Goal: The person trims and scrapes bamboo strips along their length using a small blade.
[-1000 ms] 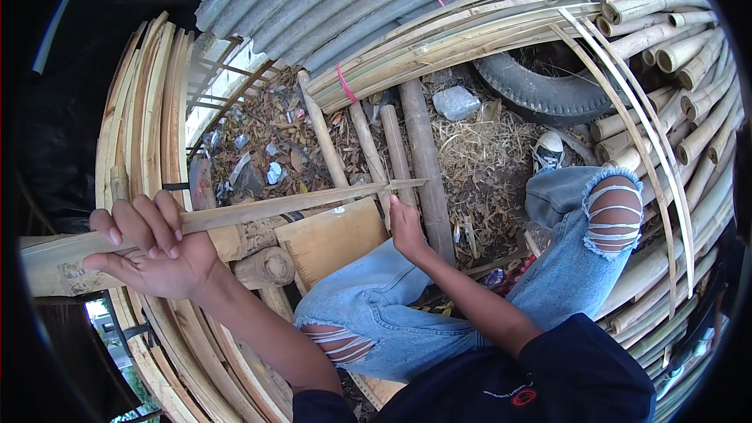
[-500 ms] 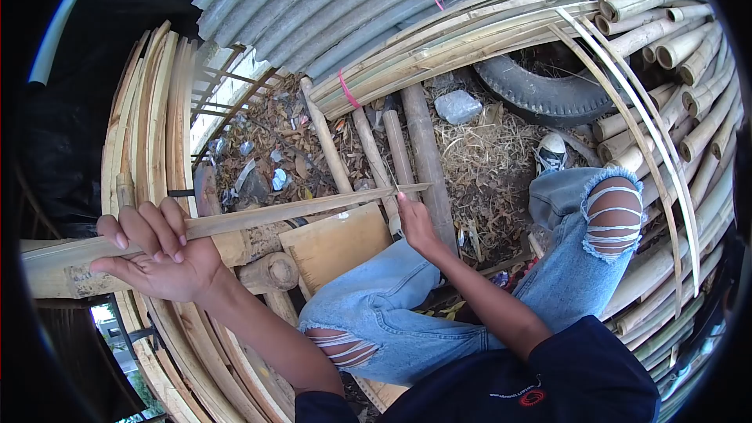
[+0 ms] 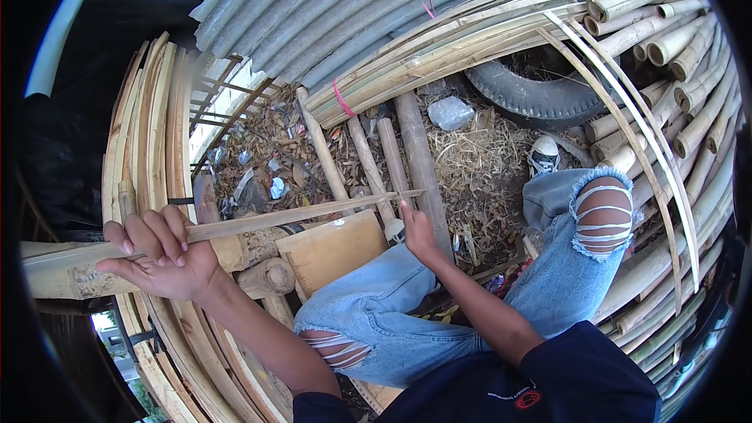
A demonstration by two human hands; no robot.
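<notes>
A long, flat bamboo strip [image 3: 270, 223] runs from the far left edge to the middle of the view, narrowing toward its right end. My left hand [image 3: 164, 254], palm turned up, has its fingers curled over the strip's wider part. Close to the narrow end, my right hand [image 3: 419, 229] is closed with the thumb and fingertips against the strip; whether it also holds a small tool cannot be made out. Beneath the strip lies a thick bamboo pole [image 3: 243, 249]. A tan board [image 3: 333, 241] rests between the pole and my left leg.
Split bamboo slats [image 3: 145, 141] stand bundled at left. Another slat bundle [image 3: 446, 47], tied with pink ribbon, lies under corrugated sheets [image 3: 337, 8]. A tire [image 3: 540, 98] and stacked bamboo poles [image 3: 697, 102] are at right. Thin bent strips [image 3: 638, 117] lean there. Leaves and litter cover the ground.
My right hand has shifted slightly lower and to the right along the narrow end of the strip. My left hand keeps its hold, and the whole view has shifted a little.
</notes>
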